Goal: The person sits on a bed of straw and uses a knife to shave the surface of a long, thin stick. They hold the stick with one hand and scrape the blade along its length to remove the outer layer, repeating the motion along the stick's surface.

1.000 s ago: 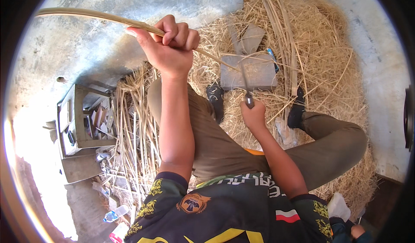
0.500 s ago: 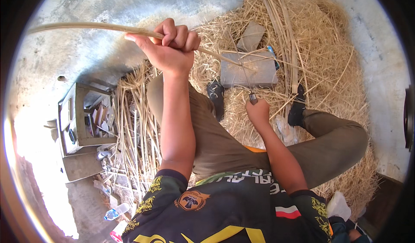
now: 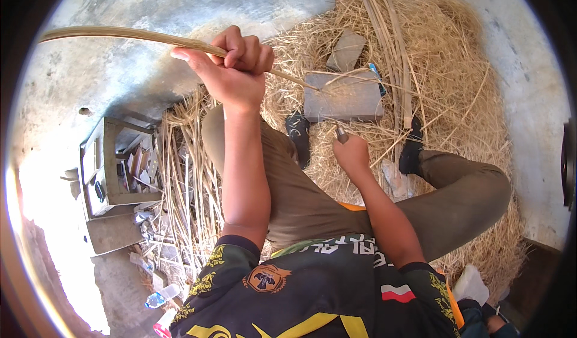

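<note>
My left hand, raised over my left knee, is wrapped round a long bamboo strip. Its thicker part bows out to the far left. The strip's thin end slants down to the right, to the top of a grey rectangular block; whether it touches the block I cannot tell. On the near side of the block, my right hand is closed round the handle of a knife. Only the handle's metal collar shows clearly; the blade cannot be made out. My feet flank the block.
Pale shavings cover much of the floor, with long strips lying across them. A flat stone piece sits behind the block. Leftward are loose sticks, an open cabinet and a plastic bottle. Walls stand on both sides.
My right hand with the knife has shifted slightly left, and the thin blade seen over the block earlier no longer shows. The strip's end reaches less far across the block.
</note>
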Motion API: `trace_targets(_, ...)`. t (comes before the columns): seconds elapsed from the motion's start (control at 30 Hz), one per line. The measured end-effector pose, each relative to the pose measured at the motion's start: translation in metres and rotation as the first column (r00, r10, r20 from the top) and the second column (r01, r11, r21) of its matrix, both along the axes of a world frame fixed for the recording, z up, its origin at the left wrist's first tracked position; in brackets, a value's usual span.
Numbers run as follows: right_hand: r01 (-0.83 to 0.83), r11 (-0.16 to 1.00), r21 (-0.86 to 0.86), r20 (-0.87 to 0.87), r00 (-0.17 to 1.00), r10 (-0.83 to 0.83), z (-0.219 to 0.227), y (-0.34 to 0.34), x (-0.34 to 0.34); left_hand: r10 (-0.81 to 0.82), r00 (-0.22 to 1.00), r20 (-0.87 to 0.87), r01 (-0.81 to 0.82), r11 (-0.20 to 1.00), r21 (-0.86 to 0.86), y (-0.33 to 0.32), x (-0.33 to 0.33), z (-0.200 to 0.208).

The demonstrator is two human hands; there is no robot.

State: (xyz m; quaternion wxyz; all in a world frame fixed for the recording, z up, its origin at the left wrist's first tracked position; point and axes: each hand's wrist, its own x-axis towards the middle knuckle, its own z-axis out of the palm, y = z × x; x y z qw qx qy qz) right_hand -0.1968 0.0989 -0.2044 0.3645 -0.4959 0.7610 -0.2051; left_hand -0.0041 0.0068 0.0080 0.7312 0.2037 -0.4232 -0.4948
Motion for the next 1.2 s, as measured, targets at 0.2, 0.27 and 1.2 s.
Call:
trace_targets(0.2, -0.119, 0.983, -0.137, 0.138, 0.981, 0.137, 0.038, -0.002, 0.013, 0.009, 1.0, 0.011, -0.008, 1.0, -0.025, -0.001, 0.007, 0.0)
trace_targets(0.27, 0.019, 0.995, 0.1, 0.075, 0.997, -0.027, -0.027, 0.008, -0.008, -0.016, 1.0, -0.011, 0.016, 1.0, -0.022, -0.003, 0.005, -0.001)
trace_targets(1.2, -0.122, 0.992, 0.035, 0.117, 0.986, 0.117, -0.008, -0.007, 0.006, 0.134, 0.99, -0.045, -0.134, 0.991, -0.002, -0.006, 0.018, -0.002)
